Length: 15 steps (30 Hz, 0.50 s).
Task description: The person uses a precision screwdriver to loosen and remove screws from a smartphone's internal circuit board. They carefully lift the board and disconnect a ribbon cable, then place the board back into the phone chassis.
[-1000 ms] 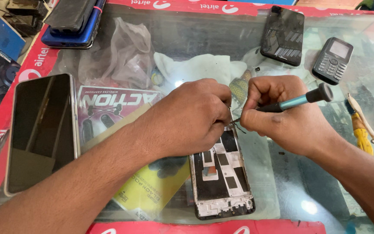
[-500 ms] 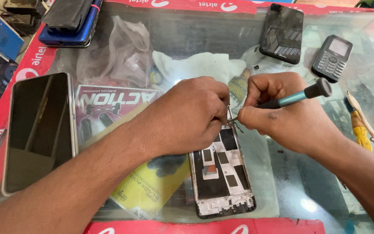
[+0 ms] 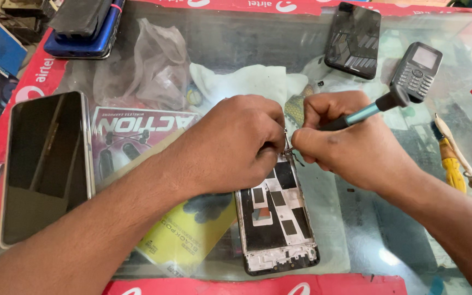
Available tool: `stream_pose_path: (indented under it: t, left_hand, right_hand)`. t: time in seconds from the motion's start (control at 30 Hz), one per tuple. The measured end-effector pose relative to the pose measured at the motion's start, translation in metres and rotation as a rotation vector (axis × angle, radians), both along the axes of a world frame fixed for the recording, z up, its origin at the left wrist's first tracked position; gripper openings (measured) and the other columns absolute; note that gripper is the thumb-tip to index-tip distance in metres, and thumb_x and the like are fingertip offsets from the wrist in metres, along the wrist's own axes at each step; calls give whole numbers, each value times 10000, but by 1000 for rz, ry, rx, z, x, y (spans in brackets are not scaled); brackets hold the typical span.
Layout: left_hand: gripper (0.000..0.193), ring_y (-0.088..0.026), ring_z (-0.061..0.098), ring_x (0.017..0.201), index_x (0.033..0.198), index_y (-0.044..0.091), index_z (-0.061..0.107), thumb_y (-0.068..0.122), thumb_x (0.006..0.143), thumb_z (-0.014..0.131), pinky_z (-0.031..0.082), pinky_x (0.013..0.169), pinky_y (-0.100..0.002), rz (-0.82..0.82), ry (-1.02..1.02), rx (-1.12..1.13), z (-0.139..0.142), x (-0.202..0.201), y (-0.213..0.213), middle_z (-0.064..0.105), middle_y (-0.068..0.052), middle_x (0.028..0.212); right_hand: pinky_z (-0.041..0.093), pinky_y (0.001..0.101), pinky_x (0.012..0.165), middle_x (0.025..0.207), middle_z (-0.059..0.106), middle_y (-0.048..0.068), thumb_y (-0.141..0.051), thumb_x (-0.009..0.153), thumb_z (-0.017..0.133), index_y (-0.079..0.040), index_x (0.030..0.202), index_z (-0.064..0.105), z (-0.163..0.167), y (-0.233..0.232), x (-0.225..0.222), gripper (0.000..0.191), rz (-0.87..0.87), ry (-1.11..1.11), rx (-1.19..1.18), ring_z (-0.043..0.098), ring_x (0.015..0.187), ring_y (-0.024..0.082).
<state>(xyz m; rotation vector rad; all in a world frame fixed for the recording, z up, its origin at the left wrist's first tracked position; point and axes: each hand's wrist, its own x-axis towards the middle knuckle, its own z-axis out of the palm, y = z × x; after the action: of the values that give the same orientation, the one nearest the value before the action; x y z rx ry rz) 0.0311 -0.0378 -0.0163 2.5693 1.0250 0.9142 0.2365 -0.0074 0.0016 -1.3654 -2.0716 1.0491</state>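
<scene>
Head view showed our left hand (image 3: 236,145) curled over the top of the opened phone frame (image 3: 277,218) on the glass counter (image 3: 356,235), seemingly steadying it, while our right hand (image 3: 350,145) gripped a teal-handled screwdriver (image 3: 364,112) at that top edge.

Top of phone frame (image 3: 277,221) hidden under left hand (image 3: 235,143). Screwdriver (image 3: 364,112) tip buried in right hand (image 3: 350,147); fastener there too small to tell.

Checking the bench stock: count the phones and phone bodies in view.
5, possibly more hidden: opened phone frame under the hands; large smartphone at left; blue-cased phone top left; black smartphone and keypad phone top right.
</scene>
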Motion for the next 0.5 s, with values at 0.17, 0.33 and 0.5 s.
stream_pose_path:
  t: [0.17,0.33,0.5]
  left_hand:
    - [146,-297,675,883,773,40,763,44,733,623,557,809,-423,-25,2,32,-2,2,0,677,-105,842]
    - [106,-299,663,885,756,30,746,62,764,645,553,809,-431,-22,28,53,-3,1,0,676,-100,843]
    - [106,-294,664,882,756,29,744,57,753,642,552,802,-427,-31,16,54,-3,2,1,676,-98,848]
  right_hand:
    - [342,287,365,482,574,39,-97,777,692,-46,610,565,-1,0,2,216,-9,-41,-4,492,405,81]
    - [379,259,409,543,610,6,-85,790,678,-59,665,590,-7,0,6,154,44,69,11,510,474,53]
    - [367,262,422,552,613,5,-68,782,678,-47,662,605,-10,1,11,142,34,57,63,507,489,55]
